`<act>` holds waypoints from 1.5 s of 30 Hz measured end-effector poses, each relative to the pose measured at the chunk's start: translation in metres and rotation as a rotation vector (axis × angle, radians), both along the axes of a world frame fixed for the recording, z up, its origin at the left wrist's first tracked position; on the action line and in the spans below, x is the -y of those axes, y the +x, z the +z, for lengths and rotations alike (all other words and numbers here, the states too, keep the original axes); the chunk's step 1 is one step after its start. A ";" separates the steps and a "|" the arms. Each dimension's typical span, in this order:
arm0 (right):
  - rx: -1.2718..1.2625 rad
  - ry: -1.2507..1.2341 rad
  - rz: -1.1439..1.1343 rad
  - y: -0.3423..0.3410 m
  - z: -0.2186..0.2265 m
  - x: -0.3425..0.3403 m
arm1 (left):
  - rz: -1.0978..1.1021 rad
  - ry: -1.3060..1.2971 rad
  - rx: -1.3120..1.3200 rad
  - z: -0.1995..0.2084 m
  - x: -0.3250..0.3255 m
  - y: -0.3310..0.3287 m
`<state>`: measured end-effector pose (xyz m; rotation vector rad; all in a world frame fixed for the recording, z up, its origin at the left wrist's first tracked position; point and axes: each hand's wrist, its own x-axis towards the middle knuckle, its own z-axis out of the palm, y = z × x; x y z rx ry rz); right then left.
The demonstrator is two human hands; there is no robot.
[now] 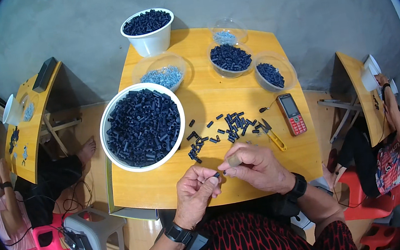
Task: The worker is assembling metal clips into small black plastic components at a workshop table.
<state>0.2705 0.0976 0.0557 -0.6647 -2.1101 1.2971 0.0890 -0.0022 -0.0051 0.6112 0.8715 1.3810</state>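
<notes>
Both my hands meet over the table's near edge. My left hand is closed, pinching a small black plastic sleeve between thumb and forefinger. Close beside it, my right hand pinches a tiny dark piece, too small to name; a tan wrap covers one finger. A slight gap separates the two pieces. Just beyond my hands lie loose black sleeves, scattered and heaped. A large white tub of black sleeves stands beyond my left hand.
On the yellow table are a clear bowl of silvery metal parts, a white bucket, clear tubs of black parts, a yellow-handled cutter and a red-and-black phone. People sit at side tables left and right. A grey stool stands left.
</notes>
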 end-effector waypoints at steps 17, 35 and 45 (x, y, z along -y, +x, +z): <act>-0.103 -0.113 -0.160 -0.007 -0.022 0.011 | -0.012 0.008 0.016 0.003 0.000 0.001; -0.025 0.091 -0.090 -0.007 -0.013 0.014 | -0.033 -0.053 0.141 0.007 -0.001 -0.002; -0.089 0.004 -0.098 0.003 -0.020 0.009 | -0.082 -0.059 0.167 0.003 0.001 -0.003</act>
